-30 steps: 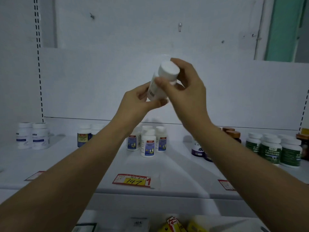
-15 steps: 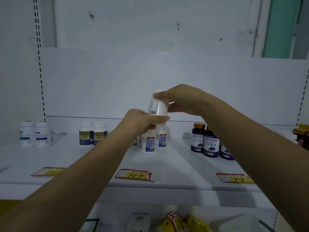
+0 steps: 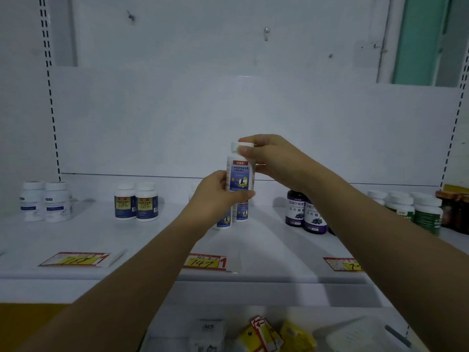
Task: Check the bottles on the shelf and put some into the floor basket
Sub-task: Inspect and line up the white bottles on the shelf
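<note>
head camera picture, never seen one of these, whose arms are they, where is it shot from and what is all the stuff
There is no machine here. The picture comes from a wide-angle camera worn on a person's head, looking forward and down, so the two bare arms reaching in from the bottom are that person's own.

The left hand grips the lower body of a white bottle with a blue label, held upright above the shelf. The right hand pinches its white cap from the side.

Below stands a white shop shelf. On it are small groups of bottles: two white bottles at far left, two dark-labelled bottles, more blue-labelled ones behind the left hand, purple bottles, and green-labelled bottles at right. Price tags lie along the front edge; one reads 147.

No floor basket is in view.
</note>
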Demonstrator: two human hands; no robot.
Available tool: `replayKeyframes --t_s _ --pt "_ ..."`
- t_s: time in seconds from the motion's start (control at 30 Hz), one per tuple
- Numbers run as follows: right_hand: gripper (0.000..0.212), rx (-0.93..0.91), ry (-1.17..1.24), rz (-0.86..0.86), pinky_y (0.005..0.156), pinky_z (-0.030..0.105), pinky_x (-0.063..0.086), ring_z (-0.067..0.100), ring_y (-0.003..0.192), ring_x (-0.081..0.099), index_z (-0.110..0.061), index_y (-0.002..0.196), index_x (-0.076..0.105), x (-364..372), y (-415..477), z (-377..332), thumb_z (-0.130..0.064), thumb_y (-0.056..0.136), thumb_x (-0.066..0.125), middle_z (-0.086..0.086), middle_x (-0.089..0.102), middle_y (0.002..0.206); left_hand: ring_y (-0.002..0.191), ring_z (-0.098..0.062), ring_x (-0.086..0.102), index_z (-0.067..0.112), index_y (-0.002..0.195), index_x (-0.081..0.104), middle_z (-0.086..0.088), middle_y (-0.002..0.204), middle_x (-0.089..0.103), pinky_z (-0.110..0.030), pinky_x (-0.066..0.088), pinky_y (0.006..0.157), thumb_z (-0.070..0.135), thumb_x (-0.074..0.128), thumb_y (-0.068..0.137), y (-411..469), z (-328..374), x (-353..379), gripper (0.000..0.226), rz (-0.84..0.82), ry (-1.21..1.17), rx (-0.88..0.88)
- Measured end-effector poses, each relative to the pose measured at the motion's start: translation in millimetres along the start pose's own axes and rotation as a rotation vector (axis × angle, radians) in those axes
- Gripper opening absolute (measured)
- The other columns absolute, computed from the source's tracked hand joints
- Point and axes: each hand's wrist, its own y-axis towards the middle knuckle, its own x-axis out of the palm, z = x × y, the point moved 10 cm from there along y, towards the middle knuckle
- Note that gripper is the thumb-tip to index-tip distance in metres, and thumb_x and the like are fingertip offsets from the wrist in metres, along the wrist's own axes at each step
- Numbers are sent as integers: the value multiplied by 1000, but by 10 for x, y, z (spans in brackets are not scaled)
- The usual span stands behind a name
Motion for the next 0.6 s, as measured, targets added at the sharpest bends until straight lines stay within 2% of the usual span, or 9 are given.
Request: replayKeyframes --t_s 0.07,0.17,0.23,0.3,0.4,0.47,0.6 --pt "39 8 18 -22 95 33 51 21 109 62 -6 129 53 22 -5 55 -22 94 58 10 64 118 93 -15 61 16 116 55 1 111 63 -34 48 89 23 75 77 12 -43 -18 44 34 -28 3" --pt "44 -14 -148 52 92 34 53 18 101 66 -8 121 60 -24 1 82 -37 88 64 6 68 110 84 -12 58 19 107 52 4 102 60 -27 46 78 25 79 71 45 -90 -48 45 98 -8 13" --pt "45 -23 -240 107 90 37 55 19 96 67 -8 115 63 -68 24 85 -41 85 67 6 69 106 86 -13 59 18 112 54 2 107 61 -27 47 78 27 80 70 63 -136 -35 51 107 26 12" --pt "49 0 -279 102 90 36 55 20 98 66 -10 123 59 -64 43 94 -38 84 68 6 66 114 89 -13 60 17 117 53 1 112 63 -27 47 80 29 80 70 69 -169 -32 56 110 86 23" --pt "46 -25 -393 51 76 24 55 17 98 64 -14 130 54 -1 61 40 -30 88 64 7 61 121 93 -13 58 16 122 50 -1 122 61 -26 46 83 27 77 74 69 -186 -62 56 94 167 50" --pt "41 -85 -521 80 66 16 46 15 100 59 -16 130 55 2 62 -34 -28 91 59 5 58 125 104 -16 57 16 129 46 -2 131 56 -24 41 81 29 70 81 67 -205 -96 55 61 239 50" --pt "40 -76 -622 130 81 19 37 19 118 51 -12 133 53 -3 115 94 -23 94 54 7 53 134 120 -23 50 13 138 37 -7 139 48 -29 39 87 36 52 94 69 -376 -347 51 41 525 19"
